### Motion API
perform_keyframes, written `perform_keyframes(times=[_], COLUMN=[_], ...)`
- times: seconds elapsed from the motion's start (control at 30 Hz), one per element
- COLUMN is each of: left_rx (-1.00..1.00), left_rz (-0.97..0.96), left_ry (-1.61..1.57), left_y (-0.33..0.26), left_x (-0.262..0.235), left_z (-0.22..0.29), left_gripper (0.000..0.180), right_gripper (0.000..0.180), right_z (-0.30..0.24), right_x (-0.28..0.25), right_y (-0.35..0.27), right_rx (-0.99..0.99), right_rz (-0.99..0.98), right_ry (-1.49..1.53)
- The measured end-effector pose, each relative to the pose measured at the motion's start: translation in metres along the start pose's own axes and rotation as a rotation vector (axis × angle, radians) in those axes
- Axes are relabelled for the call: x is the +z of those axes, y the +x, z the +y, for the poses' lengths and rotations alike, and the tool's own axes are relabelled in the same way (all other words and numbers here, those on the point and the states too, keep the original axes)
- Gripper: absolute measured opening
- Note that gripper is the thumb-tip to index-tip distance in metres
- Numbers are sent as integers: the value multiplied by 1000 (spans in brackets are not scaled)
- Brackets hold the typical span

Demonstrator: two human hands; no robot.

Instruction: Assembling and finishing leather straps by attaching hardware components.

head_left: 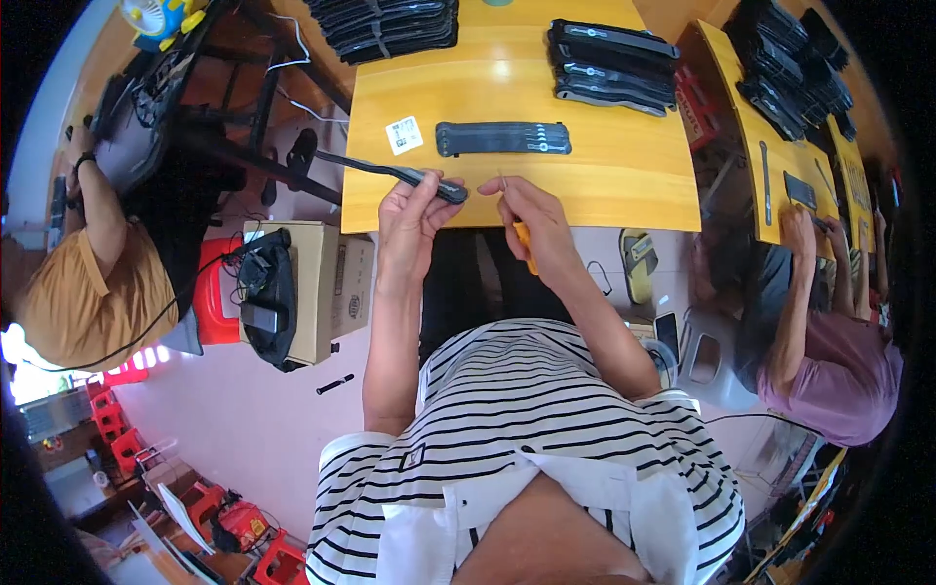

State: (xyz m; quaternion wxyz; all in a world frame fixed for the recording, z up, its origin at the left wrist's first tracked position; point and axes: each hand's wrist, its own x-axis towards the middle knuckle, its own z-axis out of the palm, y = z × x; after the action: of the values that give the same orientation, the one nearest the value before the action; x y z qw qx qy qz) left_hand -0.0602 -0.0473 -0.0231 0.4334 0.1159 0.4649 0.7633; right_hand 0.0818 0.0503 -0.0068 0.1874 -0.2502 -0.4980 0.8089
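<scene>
My left hand [408,229] is closed round a black strap [370,167] near the table's front edge. One end of the strap pokes out past my fingertips, and the rest runs off to the left beyond the table. My right hand [548,226] is just right of that end, apart from it. A small tool with an orange-yellow handle [527,246] is tucked in its palm, its kind mostly hidden. The thumb and forefinger come together at a thin thread-like thing, too fine to make out. Beyond my hands lies a row of flat black straps [502,138] with pale markings.
A white printed card [403,136] lies beside the strap row on the yellow table [624,185]. Bundled black straps [614,63] are stacked at the back right, with another pile [385,27] back left. A cardboard box [327,292] stands on the floor at left. Co-workers sit on both sides.
</scene>
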Motion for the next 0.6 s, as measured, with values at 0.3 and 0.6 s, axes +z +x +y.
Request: perform_keyframes(times=[0.3,0.6], left_rx=[141,133], left_rz=[71,50], left_ry=[64,34], left_y=[-5,-7], left_x=[10,8], left_z=[4,4], left_gripper=[13,15], right_gripper=[37,42], right_z=[0,-4], right_x=[16,14], right_y=[-7,-8], right_rx=[-201,-255], right_rz=[-107,-96], right_ry=[-441,-593])
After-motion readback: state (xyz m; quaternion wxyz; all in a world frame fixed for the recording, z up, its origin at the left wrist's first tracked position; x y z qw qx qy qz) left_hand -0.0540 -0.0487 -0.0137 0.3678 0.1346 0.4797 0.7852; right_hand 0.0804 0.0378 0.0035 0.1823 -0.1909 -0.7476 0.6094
